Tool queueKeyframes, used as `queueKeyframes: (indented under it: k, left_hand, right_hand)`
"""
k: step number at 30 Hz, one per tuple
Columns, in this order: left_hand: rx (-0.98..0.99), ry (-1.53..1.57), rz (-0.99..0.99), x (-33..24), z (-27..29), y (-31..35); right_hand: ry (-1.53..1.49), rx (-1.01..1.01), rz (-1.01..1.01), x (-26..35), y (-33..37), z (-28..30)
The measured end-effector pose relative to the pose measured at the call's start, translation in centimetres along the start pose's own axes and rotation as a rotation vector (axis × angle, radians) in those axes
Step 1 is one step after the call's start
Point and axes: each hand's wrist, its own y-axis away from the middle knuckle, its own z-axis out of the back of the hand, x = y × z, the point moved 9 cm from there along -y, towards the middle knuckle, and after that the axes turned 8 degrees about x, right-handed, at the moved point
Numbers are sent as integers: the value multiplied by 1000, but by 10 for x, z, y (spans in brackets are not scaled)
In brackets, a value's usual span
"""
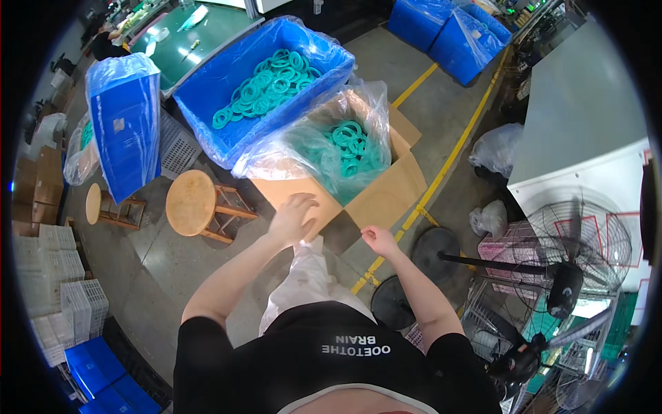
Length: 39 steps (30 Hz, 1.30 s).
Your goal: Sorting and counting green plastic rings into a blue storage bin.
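Note:
A cardboard box [394, 188] stands open in front of me, lined with a clear plastic bag [276, 160]. Several teal rings [349, 138] lie inside the bag, partly covered by its film. My left hand [295, 217] is over the box's near left flap, fingers apart and slightly bent, with no object seen in it. Whether it touches the cardboard, I cannot tell. Off the box's near right corner, my right hand [379, 241] hangs above the floor with its fingers curled in. Nothing shows in it.
Behind the box, a blue bin [207, 131] lined with film holds many teal rings. Left are two wooden stools [189, 203] and an upright blue bin [125, 127]. Black round fan bases [436, 252] and a caged fan [576, 241] stand right. Yellow lines [452, 179] mark the floor.

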Motion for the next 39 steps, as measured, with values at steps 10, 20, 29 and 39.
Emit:
queueKeyframes:
  k: [10, 20, 29, 39]
  left_hand:
    - [192, -712, -429, 142, -136, -282]
    - [859, -101, -164, 134, -127, -198]
    - [668, -215, 242, 148, -96, -188]
    - [643, -172, 24, 12, 23, -212]
  right_hand:
    - [711, -142, 152, 47, -257, 96]
    - [983, 487, 28, -76, -322, 128]
    - [1202, 419, 21, -38, -238, 207]
    - [1333, 217, 88, 117, -171, 378]
